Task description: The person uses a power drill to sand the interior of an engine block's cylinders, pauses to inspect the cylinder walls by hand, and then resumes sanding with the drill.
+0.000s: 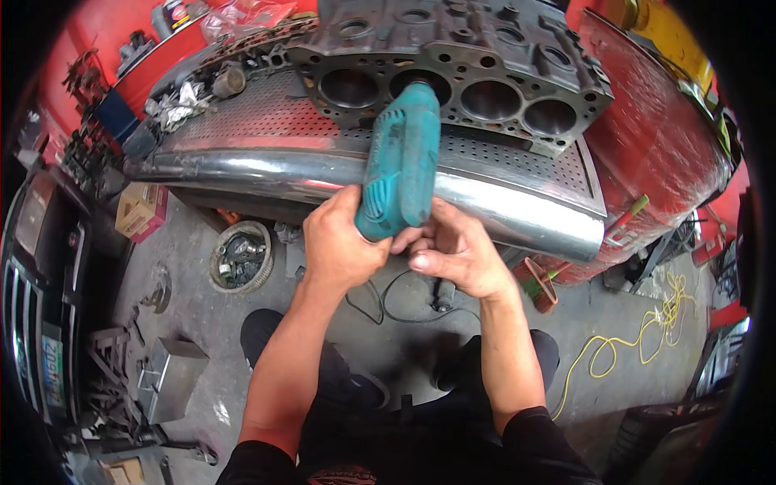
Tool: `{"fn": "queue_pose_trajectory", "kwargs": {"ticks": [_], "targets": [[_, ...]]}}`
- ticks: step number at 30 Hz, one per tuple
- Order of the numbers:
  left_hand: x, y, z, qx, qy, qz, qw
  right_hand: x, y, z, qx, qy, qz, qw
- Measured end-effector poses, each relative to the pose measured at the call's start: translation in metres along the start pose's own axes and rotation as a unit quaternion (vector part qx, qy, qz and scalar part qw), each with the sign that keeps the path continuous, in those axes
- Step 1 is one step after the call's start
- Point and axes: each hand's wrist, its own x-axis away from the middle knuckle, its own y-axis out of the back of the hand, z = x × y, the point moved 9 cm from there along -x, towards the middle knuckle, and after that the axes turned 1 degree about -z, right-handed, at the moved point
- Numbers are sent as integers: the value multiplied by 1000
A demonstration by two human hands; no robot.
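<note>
A teal power drill (404, 162) points away from me, its front end at the mouth of the second cylinder bore from the left in the engine block (453, 99). My left hand (343, 238) is wrapped around the drill's handle at the rear. Close against the drill's right rear side is my right hand (461, 250), palm turned up, with fingers loosely curled and the thumb apart from them. Its fingertips reach the drill's underside near the handle. Whatever the drill carries inside the bore is hidden.
The block rests on a perforated metal bench (242, 113) with a rounded chrome edge (517, 210). Below stand a basket of parts (241, 257) and a cardboard box (141, 212). A yellow cord (602, 343) lies on the right floor; a brush (540, 287) hangs near the bench.
</note>
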Motion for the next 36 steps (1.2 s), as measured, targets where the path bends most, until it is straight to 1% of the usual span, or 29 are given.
{"fn": "queue_pose_trajectory", "kwargs": {"ticks": [2, 5, 9, 10, 13, 14, 15, 17, 19, 20, 23, 24, 27, 30, 33, 36], "targets": [[-5, -1, 10, 3, 6, -5, 1000, -4, -6, -6, -15, 15, -19, 1000], [-12, 1, 8, 28, 33, -4, 999, -8, -15, -12, -53, 30, -21, 998], [-20, -2, 1, 20, 31, 5, 999, -17, -11, -15, -79, 46, -37, 995], [-22, -4, -1, 27, 37, 7, 999, -18, -10, -12, -77, 63, -50, 994], [-24, -9, 10, 36, 46, -2, 998, -23, -5, -13, -94, 85, -60, 990], [-23, -12, 21, 62, 100, 11, 993, -24, -4, -13, -111, 103, -59, 987], [-25, -10, 15, 57, 82, 14, 995, -24, -3, -15, -117, 118, -63, 984], [-25, -8, 9, 30, 57, 4, 998, -22, -3, -8, -78, 112, -80, 987], [-28, -10, 4, 52, 30, 0, 998, -23, -1, -11, -56, 132, -89, 986], [-29, -10, -1, 29, 19, 6, 999, -24, -1, -11, -47, 146, -91, 984], [-31, -15, -11, 24, 4, 15, 1000, -22, 2, -12, -64, 113, -91, 987], [-33, -16, -13, 2, -9, 26, 1000, -21, 2, -12, -61, 111, -93, 988], [-34, -17, -9, 56, 8, 26, 998, -21, 8, -5, -50, 110, -91, 988], [-35, -18, -8, 61, 1, 23, 998, -23, 6, -7, -66, 116, -92, 987], [-34, -18, -9, 61, 13, 27, 998, -26, 6, -11, -45, 105, -103, 988], [-33, -15, -6, 42, 12, 26, 999, -20, 4, -9, -54, 93, -89, 990]]}}
